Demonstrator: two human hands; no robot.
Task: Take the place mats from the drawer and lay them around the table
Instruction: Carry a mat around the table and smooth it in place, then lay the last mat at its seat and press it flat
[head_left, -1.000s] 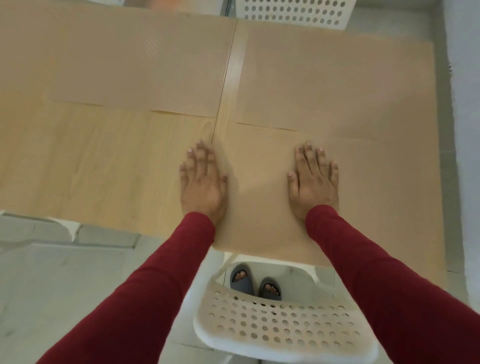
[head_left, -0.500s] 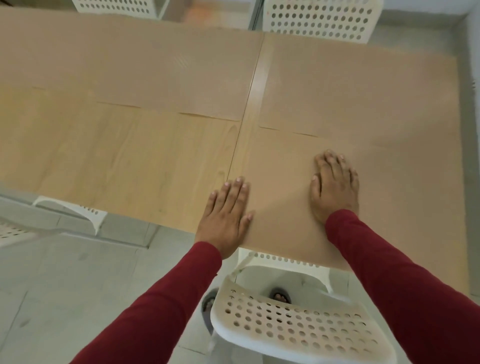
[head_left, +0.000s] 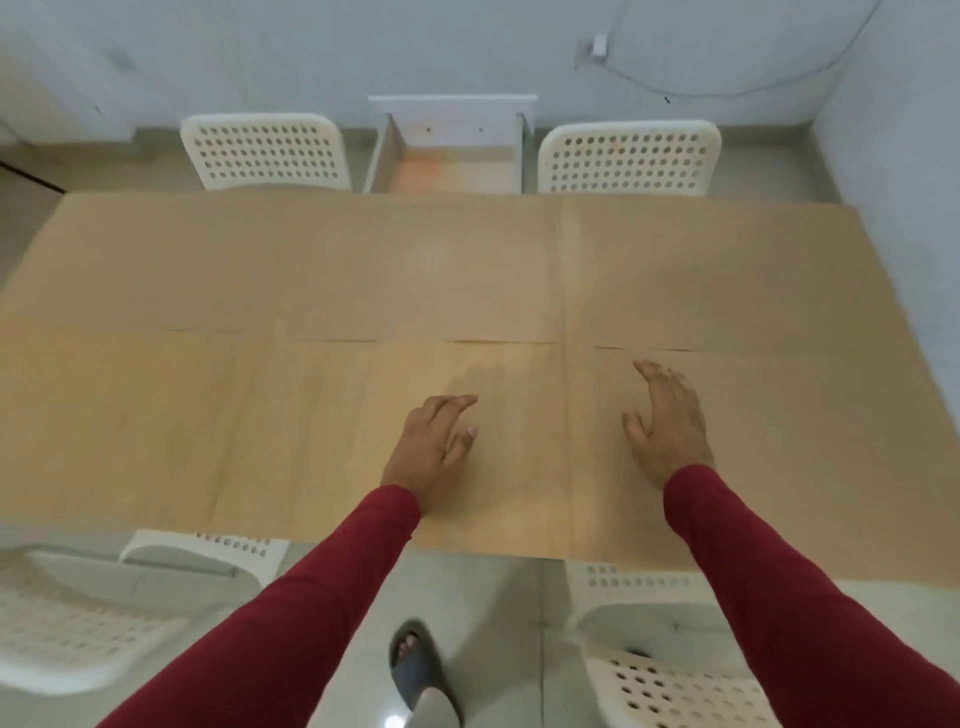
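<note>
A: Hovering over the table (head_left: 156, 426), both hands empty? Left hand (head_left: 434, 449), right hand (head_left: 667, 423)?
B: Yes, fingers loosely spread, gripping nothing. Place mats (head_left: 737, 270) lay flat across the tabletop. Drawer (head_left: 452, 150) stood open behind, between two white chairs (head_left: 265, 150).

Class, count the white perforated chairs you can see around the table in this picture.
4: far left chair, far right chair, near left chair, near right chair. Others may lie outside the view.
</note>
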